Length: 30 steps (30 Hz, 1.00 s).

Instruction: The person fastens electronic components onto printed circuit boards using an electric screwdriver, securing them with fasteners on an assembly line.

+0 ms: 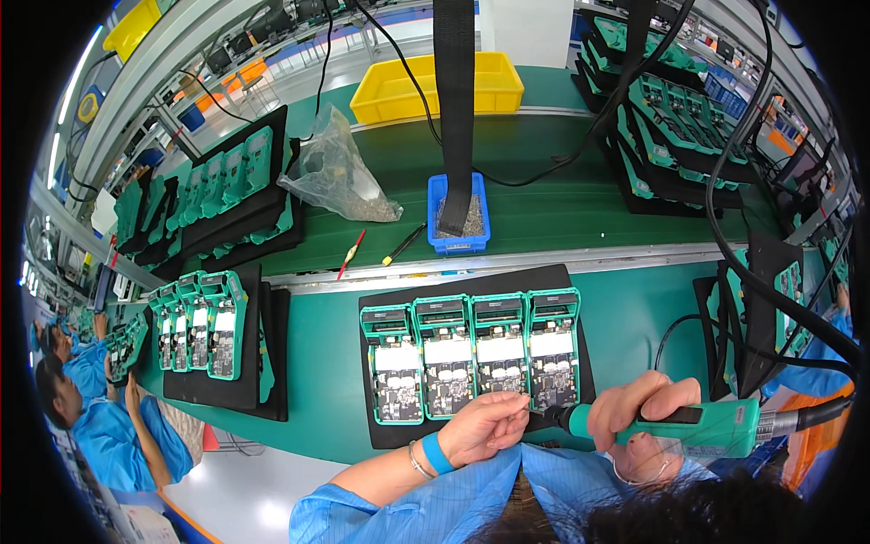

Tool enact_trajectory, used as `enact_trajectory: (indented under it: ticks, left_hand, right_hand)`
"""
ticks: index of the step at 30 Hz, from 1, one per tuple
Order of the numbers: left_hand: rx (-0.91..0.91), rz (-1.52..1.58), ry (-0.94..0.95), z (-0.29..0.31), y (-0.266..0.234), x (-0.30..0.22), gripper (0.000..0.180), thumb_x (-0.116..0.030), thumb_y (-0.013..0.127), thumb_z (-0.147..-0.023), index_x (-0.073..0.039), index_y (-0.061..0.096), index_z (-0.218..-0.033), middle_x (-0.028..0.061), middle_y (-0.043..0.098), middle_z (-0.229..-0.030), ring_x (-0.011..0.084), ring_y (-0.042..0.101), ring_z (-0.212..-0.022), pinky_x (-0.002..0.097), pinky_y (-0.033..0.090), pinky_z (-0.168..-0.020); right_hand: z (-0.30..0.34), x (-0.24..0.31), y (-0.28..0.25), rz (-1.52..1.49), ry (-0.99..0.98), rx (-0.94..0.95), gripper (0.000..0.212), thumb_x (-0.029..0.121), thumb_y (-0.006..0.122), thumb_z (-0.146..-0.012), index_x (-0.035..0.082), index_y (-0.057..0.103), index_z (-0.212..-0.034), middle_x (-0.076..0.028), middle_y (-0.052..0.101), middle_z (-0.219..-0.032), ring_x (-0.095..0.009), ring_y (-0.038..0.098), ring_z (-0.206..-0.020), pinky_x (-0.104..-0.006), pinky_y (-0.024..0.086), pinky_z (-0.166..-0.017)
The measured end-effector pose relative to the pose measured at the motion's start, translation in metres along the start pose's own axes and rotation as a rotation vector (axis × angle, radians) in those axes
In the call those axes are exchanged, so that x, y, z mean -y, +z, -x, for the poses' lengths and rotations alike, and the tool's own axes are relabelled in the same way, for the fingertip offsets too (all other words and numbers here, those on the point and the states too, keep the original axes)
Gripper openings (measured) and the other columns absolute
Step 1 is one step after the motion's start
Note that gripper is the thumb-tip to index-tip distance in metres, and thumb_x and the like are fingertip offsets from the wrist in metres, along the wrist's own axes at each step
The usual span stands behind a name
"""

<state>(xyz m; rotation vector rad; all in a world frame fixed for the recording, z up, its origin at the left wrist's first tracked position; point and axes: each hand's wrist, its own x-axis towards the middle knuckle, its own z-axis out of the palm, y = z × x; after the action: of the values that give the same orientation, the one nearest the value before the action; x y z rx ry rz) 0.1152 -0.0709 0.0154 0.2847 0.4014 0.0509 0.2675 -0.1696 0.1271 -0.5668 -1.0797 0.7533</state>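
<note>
My right hand (pixel 642 412) is wrapped round a green electric screwdriver (pixel 736 428), which lies level with its tip toward the left. Close to that tip, the thumb and fingertips of my left hand (pixel 480 433) are pinched together; whatever small piece is between them is too tiny to make out. Just beyond both hands, several green device housings with exposed circuit boards (pixel 449 381) stand in a row on a black foam pad (pixel 480 282). My left hand is nearest the lower ends of the right-hand housings and hides part of them.
Beyond the pad are a blue bin (pixel 483 238) of small metal parts, a clear bag (pixel 335 172), a red pen-like tool (pixel 352 254) and a yellow tray (pixel 390 91). Stacked housings (pixel 222 326) flank both sides. Cables hang at right; a co-worker (pixel 118 435) sits far left.
</note>
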Motion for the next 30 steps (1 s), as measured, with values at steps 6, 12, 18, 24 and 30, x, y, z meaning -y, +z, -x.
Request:
enact_trajectory:
  ticks: [6,12,18,24,30]
  left_hand:
    - [-0.074,-0.028,-0.048,-0.001,0.004,0.0,0.027,-0.027,0.044,-0.092,-0.003,0.049,-0.08,0.002,0.041,-0.059,0.0078,0.03,-0.041,0.0202,0.024,-0.036]
    - [0.008,-0.053,0.132,0.007,-0.009,-0.007,0.011,-0.005,0.044,-0.088,0.001,0.048,-0.096,0.0089,0.055,-0.084,0.0201,0.056,-0.08,0.0266,0.045,-0.068]
    - [-0.126,0.091,0.274,0.014,-0.015,-0.011,0.014,0.003,0.041,-0.086,0.004,0.047,-0.099,0.014,0.056,-0.088,0.0258,0.059,-0.085,0.0305,0.049,-0.078]
    - [-0.106,0.092,0.352,0.011,-0.021,-0.012,0.015,-0.004,0.039,-0.09,0.004,0.045,-0.101,0.018,0.059,-0.084,0.0276,0.062,-0.072,0.0278,0.052,-0.061]
    - [-0.118,0.018,0.263,0.011,-0.019,-0.016,0.017,-0.009,0.037,-0.093,0.002,0.044,-0.103,0.0176,0.059,-0.078,0.0263,0.061,-0.061,0.0276,0.05,-0.052]
  right_hand:
    - [-0.001,-0.002,-0.003,0.066,0.02,-0.021,0.024,0.002,0.057,-0.08,0.005,0.04,-0.096,-0.013,0.05,-0.084,-0.02,0.053,-0.057,-0.0357,0.045,-0.052]
    - [-0.008,-0.01,-0.031,0.375,-0.096,-0.224,0.023,0.004,0.054,-0.081,0.005,0.036,-0.095,-0.011,0.045,-0.078,-0.016,0.047,-0.051,-0.0307,0.044,-0.048]
    - [-0.017,-0.036,-0.053,0.468,-0.155,-0.25,0.025,-0.006,0.049,-0.078,0.002,0.038,-0.099,-0.01,0.046,-0.079,-0.014,0.048,-0.056,-0.0268,0.044,-0.051]
    - [-0.026,-0.049,-0.058,0.564,-0.133,-0.262,0.023,-0.002,0.05,-0.08,0.005,0.036,-0.098,-0.009,0.046,-0.079,-0.013,0.047,-0.055,-0.0278,0.044,-0.05]
    - [-0.027,-0.058,-0.065,0.576,-0.131,-0.231,0.027,-0.008,0.05,-0.077,0.002,0.037,-0.098,-0.01,0.047,-0.08,-0.013,0.049,-0.057,-0.0256,0.045,-0.05]
